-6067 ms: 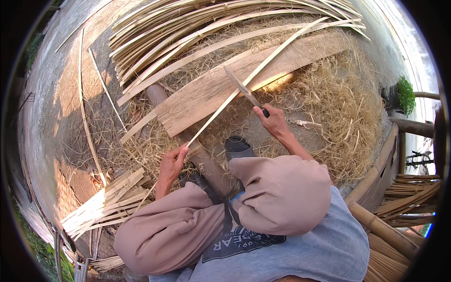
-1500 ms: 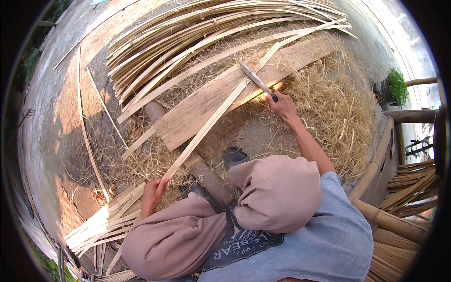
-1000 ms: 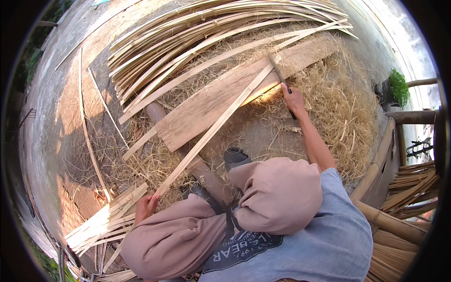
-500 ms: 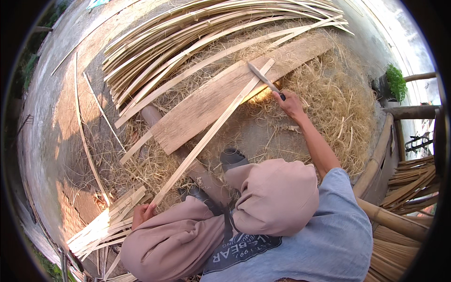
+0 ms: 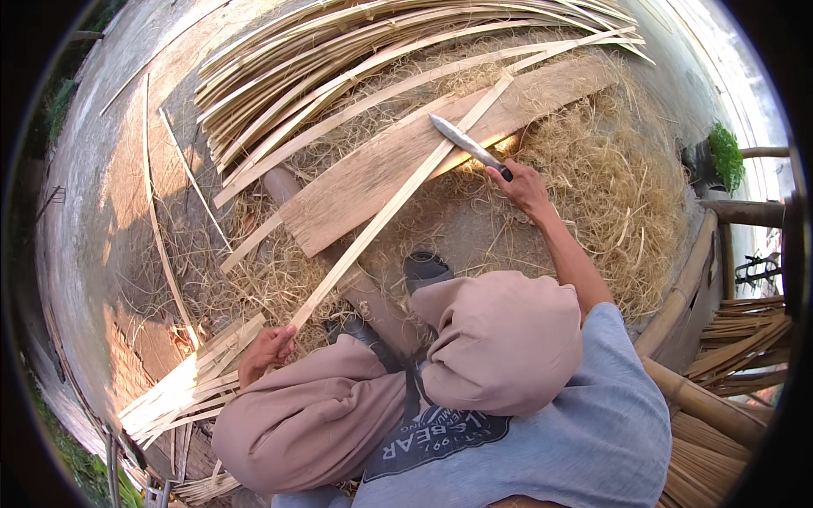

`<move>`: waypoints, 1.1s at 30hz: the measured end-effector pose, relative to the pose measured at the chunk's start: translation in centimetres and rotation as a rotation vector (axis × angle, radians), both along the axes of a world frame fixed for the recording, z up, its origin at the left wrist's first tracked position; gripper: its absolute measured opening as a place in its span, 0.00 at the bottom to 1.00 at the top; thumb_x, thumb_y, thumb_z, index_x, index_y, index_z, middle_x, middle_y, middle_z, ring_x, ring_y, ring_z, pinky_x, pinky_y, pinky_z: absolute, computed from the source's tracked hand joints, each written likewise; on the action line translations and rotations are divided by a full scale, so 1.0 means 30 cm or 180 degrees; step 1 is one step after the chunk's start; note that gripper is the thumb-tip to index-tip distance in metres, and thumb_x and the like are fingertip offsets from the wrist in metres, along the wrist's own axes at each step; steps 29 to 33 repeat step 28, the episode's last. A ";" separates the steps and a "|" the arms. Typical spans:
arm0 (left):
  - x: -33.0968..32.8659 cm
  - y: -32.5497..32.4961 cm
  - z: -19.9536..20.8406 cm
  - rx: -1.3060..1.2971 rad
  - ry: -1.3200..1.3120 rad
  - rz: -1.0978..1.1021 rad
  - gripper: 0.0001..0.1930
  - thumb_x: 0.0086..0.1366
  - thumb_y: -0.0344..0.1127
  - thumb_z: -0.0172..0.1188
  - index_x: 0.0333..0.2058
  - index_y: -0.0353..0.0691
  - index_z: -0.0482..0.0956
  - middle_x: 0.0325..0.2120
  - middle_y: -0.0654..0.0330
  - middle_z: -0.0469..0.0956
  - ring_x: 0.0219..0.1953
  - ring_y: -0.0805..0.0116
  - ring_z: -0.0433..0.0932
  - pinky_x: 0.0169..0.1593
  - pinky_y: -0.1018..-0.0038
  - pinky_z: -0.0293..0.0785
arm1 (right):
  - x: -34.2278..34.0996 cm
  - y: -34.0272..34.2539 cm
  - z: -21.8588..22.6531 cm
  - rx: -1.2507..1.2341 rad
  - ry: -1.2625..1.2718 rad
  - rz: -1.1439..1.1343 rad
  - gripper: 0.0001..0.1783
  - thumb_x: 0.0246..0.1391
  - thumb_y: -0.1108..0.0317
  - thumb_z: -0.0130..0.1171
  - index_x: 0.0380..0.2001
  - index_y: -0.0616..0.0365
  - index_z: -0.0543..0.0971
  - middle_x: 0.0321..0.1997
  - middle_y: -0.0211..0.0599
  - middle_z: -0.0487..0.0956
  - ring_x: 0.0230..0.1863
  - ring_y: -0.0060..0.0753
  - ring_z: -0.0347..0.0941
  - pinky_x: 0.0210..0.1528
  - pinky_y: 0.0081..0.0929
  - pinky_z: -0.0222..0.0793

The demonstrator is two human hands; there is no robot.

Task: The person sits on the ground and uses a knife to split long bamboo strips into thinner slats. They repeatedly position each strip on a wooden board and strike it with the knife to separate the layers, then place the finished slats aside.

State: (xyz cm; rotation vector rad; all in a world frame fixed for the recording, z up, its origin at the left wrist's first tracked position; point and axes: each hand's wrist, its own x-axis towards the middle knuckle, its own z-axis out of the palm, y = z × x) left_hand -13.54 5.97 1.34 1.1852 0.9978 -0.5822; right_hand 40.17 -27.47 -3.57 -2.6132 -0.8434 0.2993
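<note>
My left hand (image 5: 269, 351), beside my left knee, is closed on the near end of a long pale bamboo strip (image 5: 383, 218). The strip slants away to the upper right and lies across a wide wooden board (image 5: 356, 190). In my right hand (image 5: 522, 188) is a knife (image 5: 468, 145) with a dark handle, its blade pointing to the upper left. The blade lies across the strip over the board; whether it presses into the strip I cannot tell. Under the board's near-left part runs a round log or pole (image 5: 364, 292).
A large bundle of bamboo strips (image 5: 313, 80) lies beyond the board. Curly shavings (image 5: 627, 195) heap up at the right. More strips (image 5: 190, 381) lie left of my knee. A bamboo rail (image 5: 703, 398) stands at my right, near a green plant (image 5: 725, 152).
My left hand has moved up and forward with the strip, so its far end reaches farther across the board. The knife now crosses the strip nearer its middle, its tip shifted left.
</note>
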 end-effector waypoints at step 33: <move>0.437 -0.203 -0.079 0.3284 -0.0773 -0.0312 0.24 0.69 0.48 0.68 0.58 0.43 0.83 0.30 0.60 0.75 0.33 0.65 0.72 0.44 0.70 0.68 | -0.099 0.068 -0.015 0.0927 0.0079 -0.0728 0.30 0.70 0.37 0.49 0.36 0.55 0.79 0.21 0.40 0.82 0.25 0.44 0.83 0.32 0.41 0.78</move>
